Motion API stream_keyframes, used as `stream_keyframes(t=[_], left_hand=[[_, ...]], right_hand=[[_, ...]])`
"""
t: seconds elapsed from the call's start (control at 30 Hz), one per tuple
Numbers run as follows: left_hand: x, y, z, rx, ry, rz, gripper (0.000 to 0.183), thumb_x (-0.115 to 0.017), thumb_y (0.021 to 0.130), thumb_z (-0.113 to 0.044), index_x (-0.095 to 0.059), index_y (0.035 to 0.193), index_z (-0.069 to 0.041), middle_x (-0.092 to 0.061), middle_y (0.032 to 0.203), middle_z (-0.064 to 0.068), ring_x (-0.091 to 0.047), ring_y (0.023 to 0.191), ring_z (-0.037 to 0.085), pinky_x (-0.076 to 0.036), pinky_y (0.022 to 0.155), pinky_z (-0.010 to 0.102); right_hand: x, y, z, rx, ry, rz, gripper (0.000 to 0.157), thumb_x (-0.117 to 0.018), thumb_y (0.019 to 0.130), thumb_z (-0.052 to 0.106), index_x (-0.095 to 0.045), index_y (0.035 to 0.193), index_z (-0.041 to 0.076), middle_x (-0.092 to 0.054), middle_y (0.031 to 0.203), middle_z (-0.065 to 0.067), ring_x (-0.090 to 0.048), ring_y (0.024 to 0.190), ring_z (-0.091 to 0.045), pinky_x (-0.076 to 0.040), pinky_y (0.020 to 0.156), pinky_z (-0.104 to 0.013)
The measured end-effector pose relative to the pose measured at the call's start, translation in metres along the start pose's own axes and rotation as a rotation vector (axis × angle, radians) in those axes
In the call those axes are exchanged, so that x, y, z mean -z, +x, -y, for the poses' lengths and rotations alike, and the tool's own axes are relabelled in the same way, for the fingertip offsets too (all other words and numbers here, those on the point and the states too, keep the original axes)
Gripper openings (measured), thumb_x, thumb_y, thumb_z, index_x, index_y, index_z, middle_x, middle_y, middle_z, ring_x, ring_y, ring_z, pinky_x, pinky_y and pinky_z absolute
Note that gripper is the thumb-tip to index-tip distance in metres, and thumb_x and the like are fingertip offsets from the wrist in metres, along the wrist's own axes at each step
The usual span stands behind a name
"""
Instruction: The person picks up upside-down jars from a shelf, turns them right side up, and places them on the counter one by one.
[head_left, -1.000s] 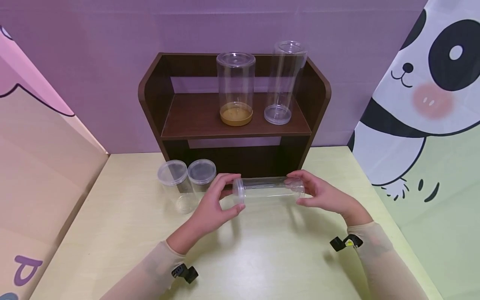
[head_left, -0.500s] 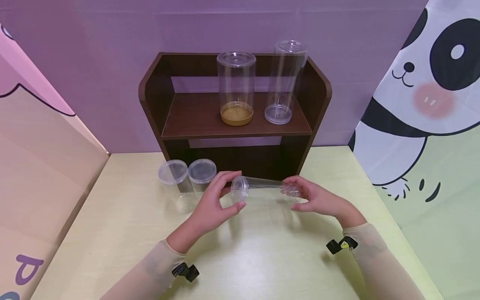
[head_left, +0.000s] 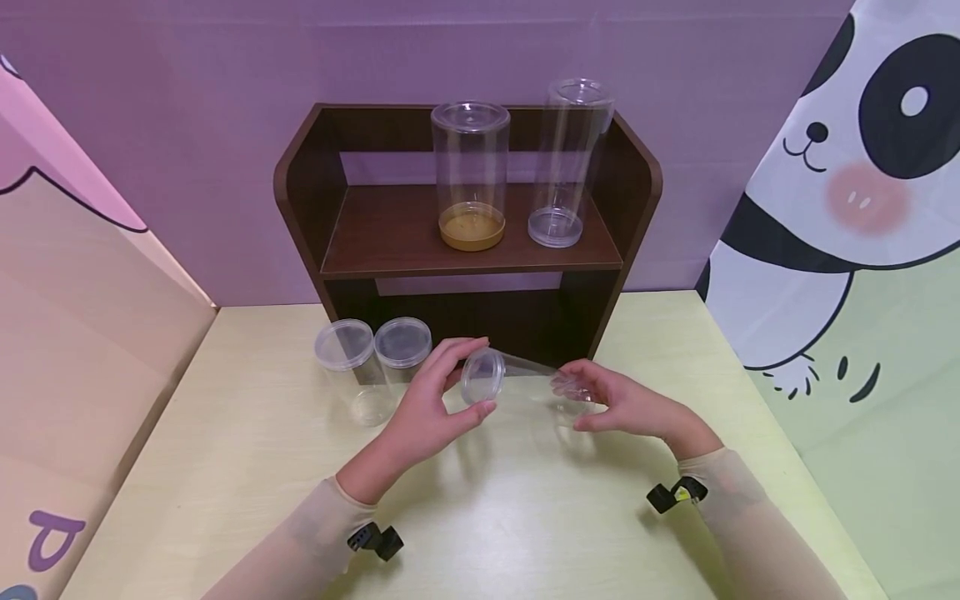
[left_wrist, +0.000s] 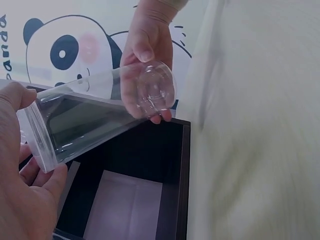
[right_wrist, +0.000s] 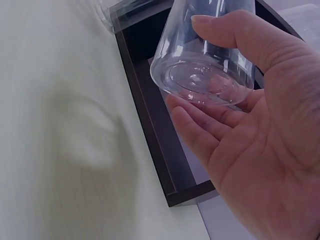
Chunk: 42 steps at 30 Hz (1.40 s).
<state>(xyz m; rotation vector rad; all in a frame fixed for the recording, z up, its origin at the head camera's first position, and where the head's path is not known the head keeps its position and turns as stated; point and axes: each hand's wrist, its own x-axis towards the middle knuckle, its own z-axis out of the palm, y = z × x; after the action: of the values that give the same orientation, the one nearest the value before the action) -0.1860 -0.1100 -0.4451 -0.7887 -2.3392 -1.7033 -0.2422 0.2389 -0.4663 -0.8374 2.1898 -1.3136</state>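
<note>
A clear plastic jar (head_left: 528, 382) is held between both hands, tilted above the table in front of the shelf. Its clear lid (head_left: 482, 377) faces left, toward the wearer. My left hand (head_left: 431, 404) grips the lid end, thumb below and fingers above. At the rounded base, my right hand (head_left: 630, 408) curls its thumb and fingers round the jar. The right wrist view shows that base (right_wrist: 200, 82) from close by, with the thumb across the wall and fingers behind. The jar looks empty in the left wrist view.
A dark brown two-tier shelf (head_left: 390, 242) stands at the back. On its upper board are an upturned jar with a gold lid (head_left: 472, 237) and a slimmer upturned clear jar (head_left: 555, 229). Two lidded jars (head_left: 345, 350) stand on the table (head_left: 225, 467), left of the hands.
The jar has turned from lying level to slanting, its lid swinging toward the wearer. My right hand has moved left and a little nearer with the base; the left hand has barely shifted.
</note>
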Motion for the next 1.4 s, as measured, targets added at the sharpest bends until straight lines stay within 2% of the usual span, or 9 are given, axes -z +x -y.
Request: stream_keyframes(t=[0.17, 0.3, 0.43, 0.6, 0.8, 0.97, 1.07, 1.27, 1.4], left_hand=[[-0.001, 0.002, -0.002, -0.006, 0.004, -0.001, 0.077, -0.091, 0.092, -0.009, -0.057, 0.159, -0.024, -0.055, 0.153, -0.007, -0.053, 0.141, 0.018, -0.049, 0.121, 0.048], [-0.001, 0.004, -0.003, -0.026, -0.019, -0.005, 0.076, -0.092, 0.091, -0.008, -0.058, 0.159, -0.020, -0.056, 0.153, -0.003, -0.055, 0.139, 0.021, -0.051, 0.120, 0.047], [0.000, 0.006, -0.006, -0.033, -0.082, -0.009, 0.077, -0.093, 0.089, -0.003, -0.059, 0.157, -0.014, -0.056, 0.153, 0.002, -0.056, 0.138, 0.024, -0.053, 0.118, 0.041], [0.000, 0.008, -0.011, -0.012, -0.165, -0.014, 0.081, -0.094, 0.085, 0.004, -0.059, 0.156, -0.011, -0.054, 0.153, 0.004, -0.053, 0.141, 0.024, -0.050, 0.120, 0.032], [0.001, 0.010, -0.016, -0.012, -0.200, -0.007, 0.081, -0.093, 0.085, 0.006, -0.059, 0.156, -0.011, -0.054, 0.155, 0.004, -0.051, 0.143, 0.023, -0.045, 0.123, 0.030], [0.001, 0.012, -0.017, -0.062, -0.247, 0.003, 0.082, -0.094, 0.082, 0.008, -0.060, 0.155, -0.009, -0.055, 0.154, 0.007, -0.053, 0.141, 0.027, -0.049, 0.119, 0.029], [0.001, 0.015, -0.018, -0.094, -0.270, 0.008, 0.082, -0.096, 0.082, 0.005, -0.060, 0.154, -0.007, -0.056, 0.153, 0.009, -0.055, 0.139, 0.029, -0.052, 0.116, 0.029], [0.001, 0.018, -0.018, -0.125, -0.285, 0.022, 0.079, -0.099, 0.085, -0.012, -0.061, 0.155, -0.008, -0.058, 0.155, 0.009, -0.055, 0.140, 0.029, -0.052, 0.115, 0.030], [0.001, 0.019, -0.017, -0.129, -0.294, 0.027, 0.079, -0.099, 0.086, -0.016, -0.061, 0.155, -0.009, -0.059, 0.155, 0.009, -0.055, 0.141, 0.029, -0.050, 0.117, 0.031]], right_hand=[[-0.005, 0.003, 0.000, -0.011, 0.014, 0.022, 0.073, -0.084, 0.095, 0.007, -0.043, 0.156, 0.005, -0.059, 0.154, -0.017, -0.055, 0.145, -0.043, -0.038, 0.124, -0.070], [-0.010, 0.005, -0.001, -0.002, 0.017, 0.039, 0.072, -0.084, 0.096, 0.008, -0.044, 0.155, 0.006, -0.058, 0.158, -0.018, -0.053, 0.149, -0.045, -0.040, 0.124, -0.069], [-0.017, 0.010, 0.000, 0.012, 0.036, 0.059, 0.071, -0.084, 0.096, 0.006, -0.045, 0.155, 0.008, -0.057, 0.160, -0.021, -0.051, 0.151, -0.048, -0.040, 0.123, -0.070], [-0.027, 0.017, 0.001, 0.045, 0.067, 0.076, 0.070, -0.085, 0.094, 0.001, -0.048, 0.152, 0.008, -0.057, 0.159, -0.025, -0.051, 0.151, -0.047, -0.039, 0.124, -0.069], [-0.036, 0.025, 0.002, 0.076, 0.037, 0.073, 0.064, -0.090, 0.091, 0.005, -0.054, 0.144, 0.009, -0.061, 0.154, -0.018, -0.056, 0.147, -0.037, -0.040, 0.127, -0.058], [-0.046, 0.032, 0.002, 0.057, 0.060, 0.074, 0.081, -0.093, 0.089, 0.009, -0.049, 0.157, 0.014, -0.060, 0.154, -0.007, -0.056, 0.148, -0.031, -0.040, 0.128, -0.054], [-0.051, 0.037, 0.003, 0.064, 0.075, 0.071, 0.089, -0.093, 0.088, 0.008, -0.045, 0.164, 0.016, -0.058, 0.157, -0.003, -0.053, 0.150, -0.031, -0.038, 0.128, -0.058], [-0.061, 0.046, 0.005, 0.085, 0.051, 0.043, 0.090, -0.096, 0.086, 0.010, -0.048, 0.162, 0.012, -0.057, 0.159, -0.003, -0.052, 0.151, -0.030, -0.037, 0.129, -0.059], [-0.066, 0.049, 0.005, 0.082, 0.043, 0.029, 0.092, -0.097, 0.085, 0.012, -0.047, 0.163, 0.012, -0.056, 0.160, -0.003, -0.051, 0.152, -0.031, -0.037, 0.129, -0.060]])
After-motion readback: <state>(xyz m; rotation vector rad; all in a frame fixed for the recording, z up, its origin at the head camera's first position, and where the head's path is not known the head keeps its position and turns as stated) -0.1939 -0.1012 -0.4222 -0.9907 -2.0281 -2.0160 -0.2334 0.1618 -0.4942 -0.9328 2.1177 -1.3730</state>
